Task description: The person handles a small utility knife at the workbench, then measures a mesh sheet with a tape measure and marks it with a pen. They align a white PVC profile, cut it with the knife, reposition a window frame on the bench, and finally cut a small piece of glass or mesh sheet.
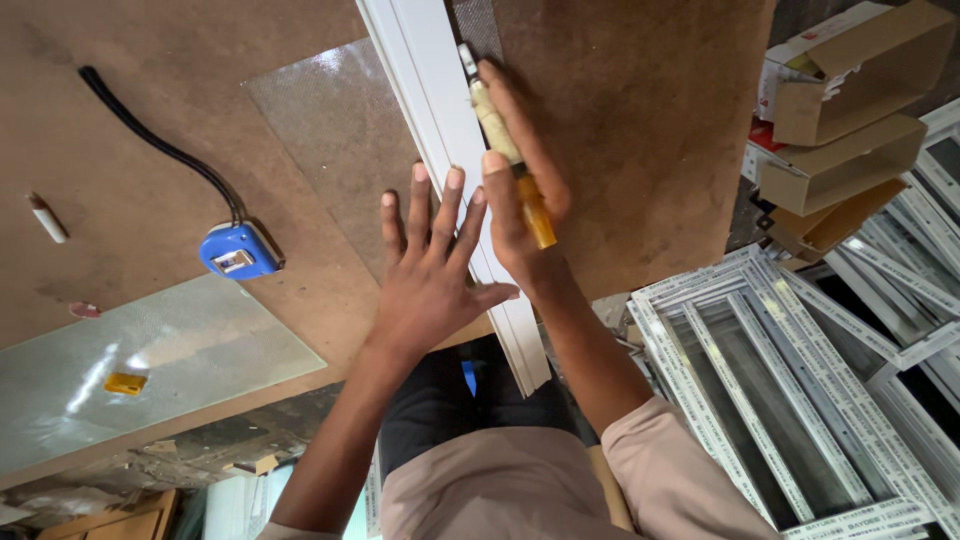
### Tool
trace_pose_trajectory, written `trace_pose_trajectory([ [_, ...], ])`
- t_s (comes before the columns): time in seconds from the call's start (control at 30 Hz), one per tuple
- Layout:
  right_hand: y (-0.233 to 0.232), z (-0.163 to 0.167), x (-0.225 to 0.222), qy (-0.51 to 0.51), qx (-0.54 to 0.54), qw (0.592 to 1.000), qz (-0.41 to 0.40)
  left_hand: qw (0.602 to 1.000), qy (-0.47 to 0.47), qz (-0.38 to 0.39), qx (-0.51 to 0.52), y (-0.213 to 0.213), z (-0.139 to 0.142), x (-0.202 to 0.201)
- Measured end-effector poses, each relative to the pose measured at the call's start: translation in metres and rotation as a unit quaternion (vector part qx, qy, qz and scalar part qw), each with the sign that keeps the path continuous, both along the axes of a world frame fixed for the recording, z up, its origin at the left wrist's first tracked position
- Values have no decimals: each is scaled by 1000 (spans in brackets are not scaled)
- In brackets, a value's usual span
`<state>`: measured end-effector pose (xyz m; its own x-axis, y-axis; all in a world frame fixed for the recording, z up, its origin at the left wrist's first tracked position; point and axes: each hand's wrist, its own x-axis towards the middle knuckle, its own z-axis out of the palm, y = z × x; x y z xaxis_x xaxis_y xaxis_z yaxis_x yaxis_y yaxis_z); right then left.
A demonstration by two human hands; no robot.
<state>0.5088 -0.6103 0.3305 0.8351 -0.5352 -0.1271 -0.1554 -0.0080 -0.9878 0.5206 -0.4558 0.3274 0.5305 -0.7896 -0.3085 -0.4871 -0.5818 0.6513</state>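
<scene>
From the left I see a white marker stub (46, 218), a patterned glass pane (190, 355) and a blue tape measure (238, 250) on the brown workbench (150, 90). My left hand (430, 270) lies open and flat, fingers spread, against the white profile strip (440, 130). My right hand (520, 190) is closed around a yellow-handled tool (505, 150), its tip on the strip. White window frames (780, 380) stack at right.

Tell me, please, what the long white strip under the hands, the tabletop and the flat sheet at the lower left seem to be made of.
The white strip looks like smooth plastic window profile, judging by its even gloss and ridged edges. The tabletop seems to be brown fibreboard: matte, grainless, scuffed. The flat sheet appears to be textured glass, translucent with glare spots, though clear plastic is possible.
</scene>
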Motion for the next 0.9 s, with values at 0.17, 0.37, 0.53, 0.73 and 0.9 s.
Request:
trace_pose_trajectory([
  [0.17, -6, 1, -15, -7, -53, 998, -33, 1000, 2, 0, 1, -2, 1, 0],
  [0.37, -17, 20, -75, 41, -137, 987, -71, 1000, 8, -2, 4, 0, 3, -2],
  [0.53, -5, 40, -134, 98, -129, 985, -56, 1000, 12, -1, 3, 0, 2, -2],
  [0.73, 29, 48, -175, 121, -82, 989, -28, 1000, -5, 1, -8, 0, 3, -2],
  [0.9, 44, 55, -202, 152, -151, 976, 48, 1000, -9, -3, -1, 0, 3, -2],
])
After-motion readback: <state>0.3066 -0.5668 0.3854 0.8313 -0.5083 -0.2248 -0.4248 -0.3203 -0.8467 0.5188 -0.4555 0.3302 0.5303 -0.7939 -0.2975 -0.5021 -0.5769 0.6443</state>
